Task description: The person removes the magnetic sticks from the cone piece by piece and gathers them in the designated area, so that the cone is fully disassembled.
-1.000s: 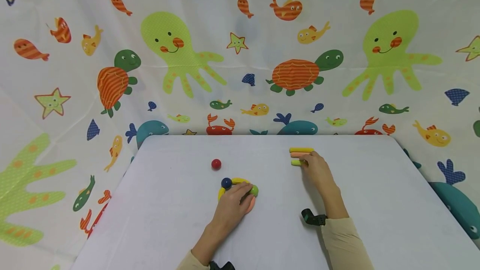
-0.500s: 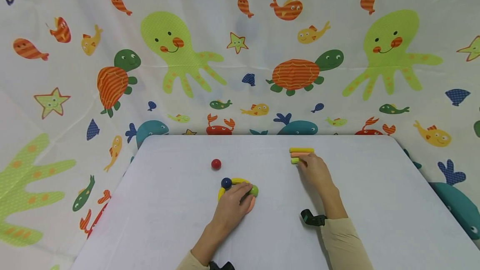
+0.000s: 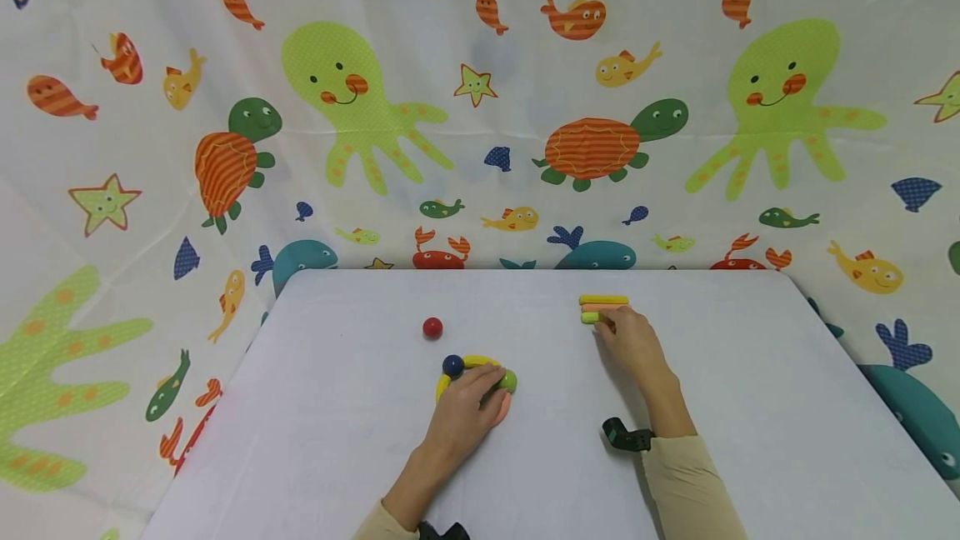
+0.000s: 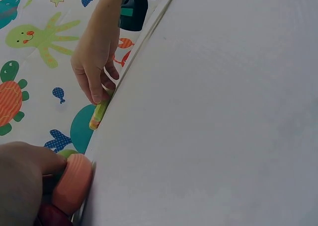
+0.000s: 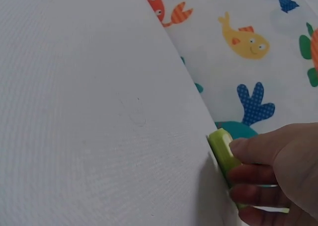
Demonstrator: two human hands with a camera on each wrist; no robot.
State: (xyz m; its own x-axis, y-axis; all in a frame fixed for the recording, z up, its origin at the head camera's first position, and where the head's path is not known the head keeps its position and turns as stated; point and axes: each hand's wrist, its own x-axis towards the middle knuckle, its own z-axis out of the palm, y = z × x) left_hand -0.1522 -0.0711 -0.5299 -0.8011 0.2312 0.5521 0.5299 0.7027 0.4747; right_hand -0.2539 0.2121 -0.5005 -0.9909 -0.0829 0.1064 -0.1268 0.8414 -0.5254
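Observation:
My left hand (image 3: pixel 463 412) grips a ring of curved rods and balls on the table. Around its fingers show a dark blue ball (image 3: pixel 453 366), a yellow curved rod (image 3: pixel 480 362), a green ball (image 3: pixel 509 381) and a salmon curved rod (image 4: pixel 73 184). A dark red ball (image 4: pixel 53 216) appears beneath the palm in the left wrist view. Toward the back right, my right hand (image 3: pixel 636 346) pinches a lime green straight rod (image 5: pixel 225 154) between thumb and fingers. That rod lies alongside a salmon straight rod (image 3: pixel 597 307), behind which is a yellow straight rod (image 3: pixel 603 299).
A lone red ball (image 3: pixel 432 328) lies behind the ring. The white table (image 3: pixel 322 423) ends at a back edge, where a cloth (image 3: pixel 465 23) printed with sea animals hangs. Each wrist wears a dark camera (image 3: pixel 627 435).
My right hand has slid the lime green rod slightly away from me and left, closing the gap to the salmon rod. My left hand and the ring have stayed put.

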